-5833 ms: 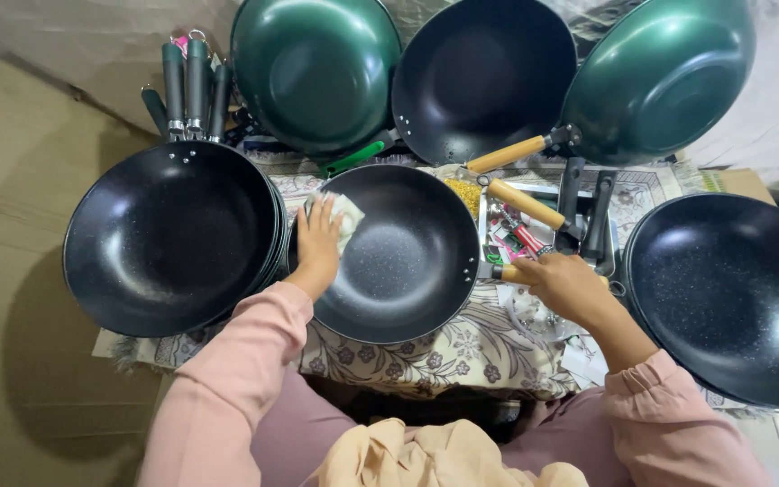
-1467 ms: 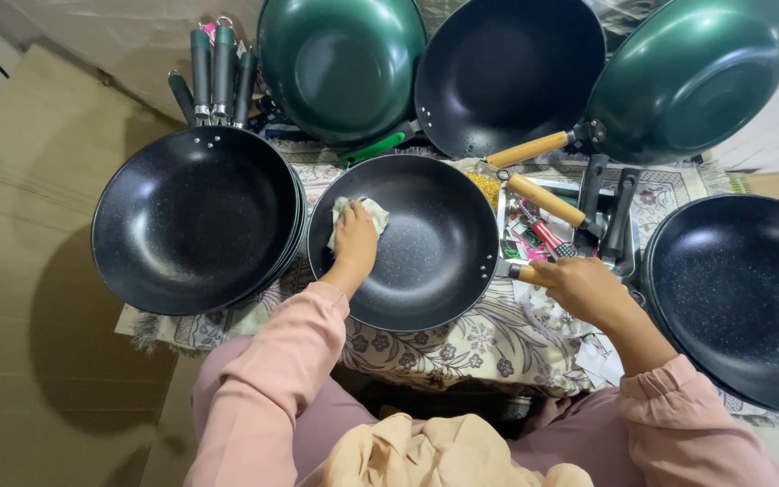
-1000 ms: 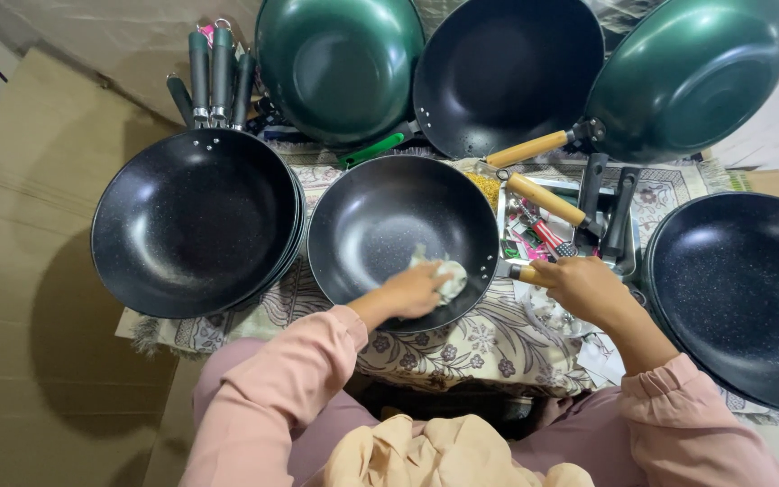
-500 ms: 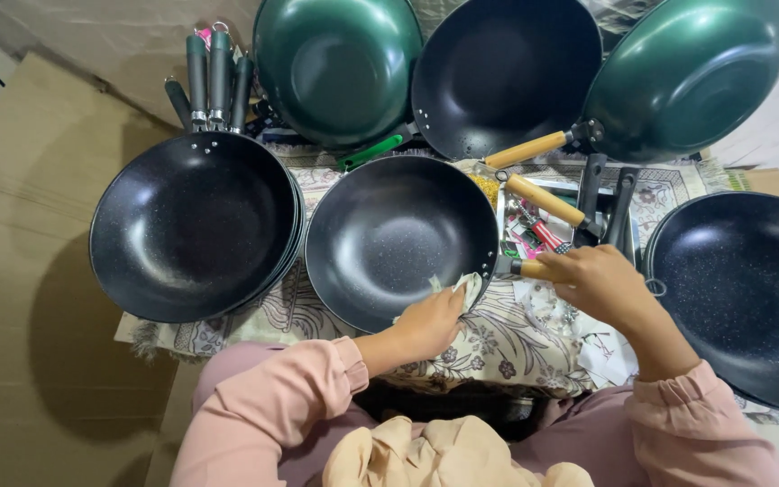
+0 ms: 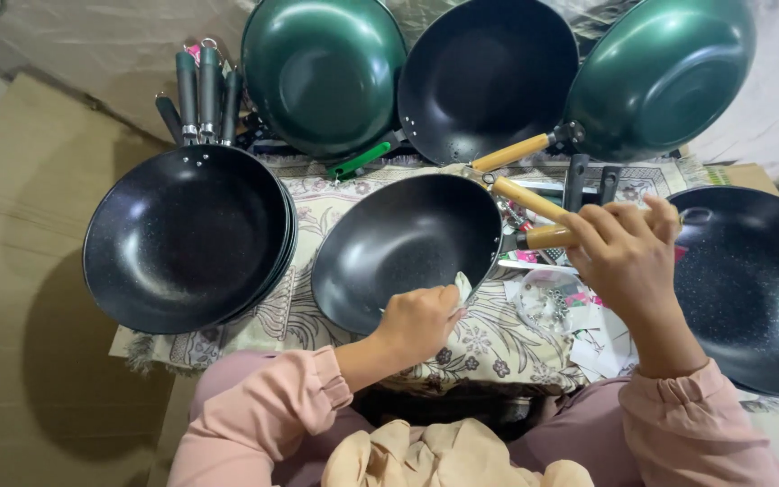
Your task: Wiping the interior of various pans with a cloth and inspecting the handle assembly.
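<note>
With the right hand (image 5: 628, 257) clenched on the wooden handle (image 5: 547, 236) and the left hand (image 5: 416, 320) pinching a cloth (image 5: 462, 287) at the near rim, the tilted black pan (image 5: 406, 248) could twist loose under hard wiping.

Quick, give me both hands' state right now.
Left hand: closed on a cloth at the near rim of the middle pan.
Right hand: closed on that pan's wooden handle.

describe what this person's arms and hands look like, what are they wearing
Both arms wear loose, dusty pink long sleeves with gathered, elasticated cuffs at the wrists. The left hand and right hand are bare: no gloves, and no rings, watch or bracelets that show.
</note>
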